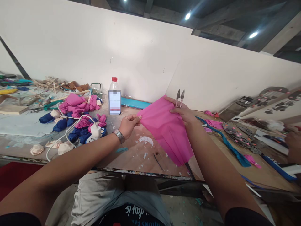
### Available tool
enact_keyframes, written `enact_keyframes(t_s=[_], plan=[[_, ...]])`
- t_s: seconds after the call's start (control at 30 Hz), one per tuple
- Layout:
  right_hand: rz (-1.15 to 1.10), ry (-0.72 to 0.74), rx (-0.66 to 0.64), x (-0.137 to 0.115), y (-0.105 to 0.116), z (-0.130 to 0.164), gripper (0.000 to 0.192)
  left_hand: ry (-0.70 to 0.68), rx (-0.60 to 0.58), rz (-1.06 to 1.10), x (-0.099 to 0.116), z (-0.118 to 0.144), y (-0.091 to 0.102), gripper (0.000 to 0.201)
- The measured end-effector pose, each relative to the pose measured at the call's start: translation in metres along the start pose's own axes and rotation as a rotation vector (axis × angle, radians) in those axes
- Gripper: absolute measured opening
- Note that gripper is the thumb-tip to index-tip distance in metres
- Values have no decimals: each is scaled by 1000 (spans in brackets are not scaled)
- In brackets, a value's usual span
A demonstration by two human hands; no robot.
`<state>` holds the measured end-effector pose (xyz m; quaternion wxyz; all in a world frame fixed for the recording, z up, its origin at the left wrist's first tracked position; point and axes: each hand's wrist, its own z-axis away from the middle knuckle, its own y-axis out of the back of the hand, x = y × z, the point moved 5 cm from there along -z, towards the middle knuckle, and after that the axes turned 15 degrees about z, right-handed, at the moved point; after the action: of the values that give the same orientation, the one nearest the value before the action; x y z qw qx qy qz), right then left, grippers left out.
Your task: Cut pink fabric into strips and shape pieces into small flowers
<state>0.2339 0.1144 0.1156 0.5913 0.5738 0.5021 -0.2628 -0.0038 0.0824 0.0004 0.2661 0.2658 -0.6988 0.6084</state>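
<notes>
Pink fabric sheet (166, 128): pinched by left hand (128, 124) at nine o'clock, right hand (182, 111) gripping far edge plus thread snips (180, 98); risk judged: upturned blades snagging cloth.

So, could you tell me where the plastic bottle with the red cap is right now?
In the head view, the plastic bottle stands upright on the table by the white wall, left of centre, between the pink fabric pile and the pink sheet.

Bright ceiling lamps (187, 15) flare overhead; even light, soft shadows, edges bowed.
</notes>
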Motion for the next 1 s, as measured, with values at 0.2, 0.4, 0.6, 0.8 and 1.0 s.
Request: enact_keyframes(t_s=[0.2,0.4,0.6,0.8,1.0], plan=[[9,-6,3,1,-4,1,74,95,-85,135,3,7,-13,36],[-28,4,-15,5,-6,0,76,156,-108,236,5,11,-17,31],[-25,18,-10,0,-8,2,74,80,-107,211,8,9,-18,35],[16,27,3,-13,-6,6,72,71,-91,202,8,8,-16,38],[40,23,27,-21,-6,8,72,118,-96,230,8,9,-16,47]])
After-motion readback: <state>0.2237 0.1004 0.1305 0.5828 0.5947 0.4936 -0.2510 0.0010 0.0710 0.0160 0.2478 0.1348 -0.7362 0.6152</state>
